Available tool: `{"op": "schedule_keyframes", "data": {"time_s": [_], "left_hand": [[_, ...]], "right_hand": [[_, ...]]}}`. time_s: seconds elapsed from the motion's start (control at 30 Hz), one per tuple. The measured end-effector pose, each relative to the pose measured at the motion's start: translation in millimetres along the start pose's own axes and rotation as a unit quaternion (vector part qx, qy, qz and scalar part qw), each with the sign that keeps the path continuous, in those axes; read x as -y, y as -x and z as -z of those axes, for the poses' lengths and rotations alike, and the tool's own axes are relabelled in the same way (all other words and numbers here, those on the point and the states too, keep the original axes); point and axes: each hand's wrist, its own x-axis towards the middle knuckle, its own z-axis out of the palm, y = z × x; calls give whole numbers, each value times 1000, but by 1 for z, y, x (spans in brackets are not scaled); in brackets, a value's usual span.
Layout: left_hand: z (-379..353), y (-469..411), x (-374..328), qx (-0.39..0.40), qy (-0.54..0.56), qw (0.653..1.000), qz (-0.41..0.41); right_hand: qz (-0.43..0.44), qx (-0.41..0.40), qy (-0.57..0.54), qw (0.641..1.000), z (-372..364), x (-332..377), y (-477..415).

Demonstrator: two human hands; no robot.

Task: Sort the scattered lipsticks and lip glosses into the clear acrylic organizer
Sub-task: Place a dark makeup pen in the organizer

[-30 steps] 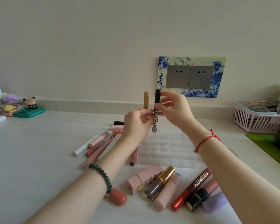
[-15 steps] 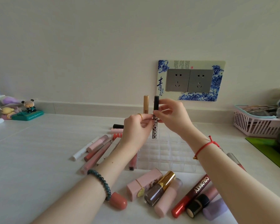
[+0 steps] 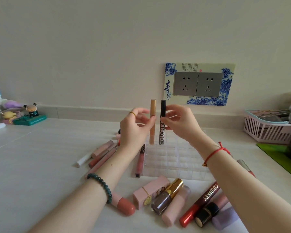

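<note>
Head view is showing two slim tubes standing upright side by side at the far-left corner of the clear acrylic grid organizer (image 3: 175, 158) on the pale table (image 3: 40, 157). The left hand (image 3: 133, 130) is pinching the tan matte lip gloss tube (image 3: 152, 121) near its middle with thumb and forefinger, the other fingers (image 3: 142, 111) spread loose. The right hand (image 3: 180, 121) is gripping the black lettered lip gloss tube (image 3: 162, 125) just below its cap, and its lower end is sitting at the organizer's rim or already in a cell; I cannot tell which.

Both tubes are looking light, stiff and smooth-sided, so they are likely slippery and prone to tipping while only partly seated. Pinching mid-length, close to the balance point, is probably giving the best control; holding by the cap alone risks pulling it off.

Just nearer than the fingers, a dark pink slim gloss tube (image 3: 139, 160) is lying along the organizer's left wall. Nearer still, a pink square lipstick case (image 3: 149, 190), a gold-capped brown bottle (image 3: 166, 197) and a red lettered tube (image 3: 202, 202) are waiting.

Compared with half a second ago, both tubes are sitting lower against the organizer, the left hand's grip is opening, and the hands are drawing slightly apart.
</note>
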Motion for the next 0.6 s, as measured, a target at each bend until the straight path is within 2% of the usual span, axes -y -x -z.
{"op": "schedule_keyframes", "data": {"time_s": [0.07,0.17,0.27,0.4,0.6], "left_hand": [[-1,-4,3,35,15,999,33],[-4,-11,9,148,15,985,88],[-8,-16,17,218,19,970,109],[-10,-21,21,256,33,960,107],[-11,-24,25,268,38,960,70]], "right_hand": [[-1,2,4,1000,0,1,0],[0,5,2,1000,2,1,1],[-2,16,12,1000,5,2,-1],[5,-2,4,1000,13,9,-5],[29,-30,-18,999,15,23,-12]]}}
